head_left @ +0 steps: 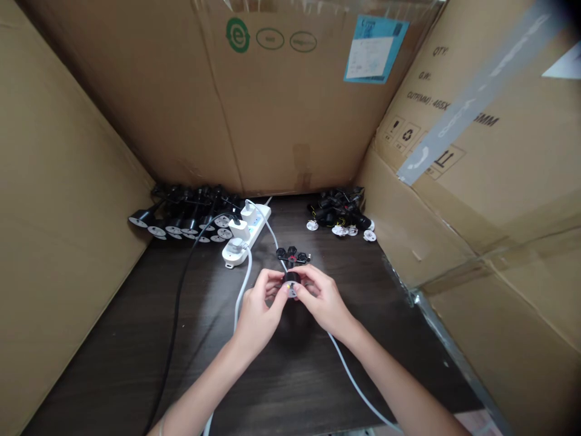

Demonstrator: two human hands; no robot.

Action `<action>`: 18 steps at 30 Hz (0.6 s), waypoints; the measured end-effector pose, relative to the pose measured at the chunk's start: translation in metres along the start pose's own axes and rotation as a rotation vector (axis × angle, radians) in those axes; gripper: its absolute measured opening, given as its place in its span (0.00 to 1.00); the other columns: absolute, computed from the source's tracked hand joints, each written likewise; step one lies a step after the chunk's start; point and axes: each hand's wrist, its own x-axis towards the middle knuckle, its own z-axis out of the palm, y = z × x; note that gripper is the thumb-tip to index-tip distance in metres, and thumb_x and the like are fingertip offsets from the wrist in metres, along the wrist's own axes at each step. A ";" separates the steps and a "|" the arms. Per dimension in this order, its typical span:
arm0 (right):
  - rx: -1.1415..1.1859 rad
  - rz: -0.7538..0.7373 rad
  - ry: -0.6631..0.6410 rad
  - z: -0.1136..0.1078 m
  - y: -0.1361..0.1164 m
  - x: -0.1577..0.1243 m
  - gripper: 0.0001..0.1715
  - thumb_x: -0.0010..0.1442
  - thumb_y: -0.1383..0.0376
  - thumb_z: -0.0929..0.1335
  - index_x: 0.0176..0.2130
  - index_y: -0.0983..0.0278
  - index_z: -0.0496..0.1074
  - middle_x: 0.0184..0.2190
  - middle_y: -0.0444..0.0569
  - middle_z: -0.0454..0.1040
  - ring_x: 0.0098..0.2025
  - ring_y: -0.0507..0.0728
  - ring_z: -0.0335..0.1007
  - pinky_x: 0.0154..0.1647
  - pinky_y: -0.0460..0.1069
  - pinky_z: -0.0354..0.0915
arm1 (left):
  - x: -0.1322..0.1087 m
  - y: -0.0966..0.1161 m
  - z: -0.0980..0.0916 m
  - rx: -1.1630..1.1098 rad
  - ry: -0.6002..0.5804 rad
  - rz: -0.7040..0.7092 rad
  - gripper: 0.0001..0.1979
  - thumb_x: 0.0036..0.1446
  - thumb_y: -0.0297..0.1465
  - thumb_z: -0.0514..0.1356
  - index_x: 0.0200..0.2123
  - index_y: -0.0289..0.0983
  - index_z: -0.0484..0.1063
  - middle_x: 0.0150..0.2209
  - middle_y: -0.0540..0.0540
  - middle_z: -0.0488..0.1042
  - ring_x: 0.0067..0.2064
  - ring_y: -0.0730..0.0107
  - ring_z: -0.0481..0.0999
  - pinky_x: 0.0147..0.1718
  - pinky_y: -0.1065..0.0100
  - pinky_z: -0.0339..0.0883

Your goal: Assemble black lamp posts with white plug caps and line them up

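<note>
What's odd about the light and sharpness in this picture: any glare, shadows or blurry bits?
Head view: pale glare streaks the tape on the right-hand box, whose upper end looks blurred; soft shadow on the table below the held black part; the blue label's small print is too soft to read; top-right corner falls dark.

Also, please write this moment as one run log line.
left fingers: grip black fitting; right fingers: grip same fitting; white end: toward wearer; beyond left: power strip, larger black pile; beyond right: smaller black pile
</note>
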 end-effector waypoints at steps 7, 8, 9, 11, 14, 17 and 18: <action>-0.025 -0.039 -0.038 -0.002 0.000 0.001 0.14 0.58 0.67 0.64 0.45 0.66 0.69 0.38 0.50 0.66 0.35 0.51 0.66 0.33 0.44 0.67 | 0.002 0.004 -0.002 -0.152 0.018 -0.094 0.11 0.53 0.36 0.59 0.34 0.34 0.65 0.31 0.49 0.72 0.33 0.74 0.74 0.29 0.76 0.67; -0.038 -0.054 -0.049 -0.003 0.001 0.001 0.16 0.58 0.67 0.64 0.46 0.66 0.69 0.38 0.50 0.66 0.35 0.51 0.65 0.33 0.44 0.67 | 0.002 0.005 -0.002 -0.170 0.025 -0.115 0.11 0.52 0.36 0.60 0.33 0.34 0.65 0.30 0.49 0.72 0.31 0.75 0.74 0.27 0.77 0.66; -0.053 -0.068 -0.062 -0.003 0.001 0.001 0.18 0.57 0.67 0.64 0.49 0.66 0.68 0.38 0.50 0.65 0.35 0.51 0.65 0.33 0.44 0.67 | 0.002 0.005 -0.002 -0.180 0.034 -0.131 0.11 0.52 0.36 0.60 0.33 0.34 0.65 0.28 0.50 0.72 0.29 0.76 0.73 0.26 0.77 0.65; -0.079 -0.084 -0.098 -0.004 0.002 0.000 0.24 0.57 0.68 0.64 0.53 0.65 0.64 0.38 0.50 0.65 0.34 0.50 0.64 0.32 0.44 0.67 | 0.003 0.005 -0.002 -0.183 0.059 -0.138 0.11 0.52 0.36 0.60 0.33 0.34 0.65 0.27 0.51 0.71 0.27 0.76 0.73 0.24 0.78 0.64; -0.074 -0.045 -0.156 -0.003 0.003 0.000 0.30 0.55 0.69 0.64 0.57 0.62 0.59 0.35 0.48 0.67 0.30 0.50 0.64 0.31 0.45 0.66 | 0.002 0.005 -0.002 -0.184 0.071 -0.131 0.12 0.52 0.36 0.60 0.33 0.34 0.65 0.26 0.51 0.71 0.27 0.76 0.73 0.24 0.77 0.64; -0.026 0.010 -0.170 -0.002 0.005 -0.001 0.29 0.55 0.69 0.64 0.57 0.61 0.59 0.32 0.46 0.69 0.28 0.50 0.65 0.31 0.45 0.66 | 0.001 0.004 -0.002 -0.179 0.060 -0.107 0.11 0.53 0.36 0.59 0.35 0.34 0.65 0.28 0.50 0.71 0.28 0.76 0.73 0.26 0.76 0.66; -0.007 0.018 -0.161 -0.001 0.005 -0.001 0.28 0.55 0.69 0.64 0.56 0.61 0.59 0.33 0.46 0.69 0.28 0.50 0.66 0.31 0.45 0.66 | 0.001 0.004 -0.002 -0.170 0.051 -0.089 0.11 0.53 0.36 0.59 0.35 0.34 0.65 0.30 0.49 0.72 0.30 0.75 0.73 0.27 0.76 0.67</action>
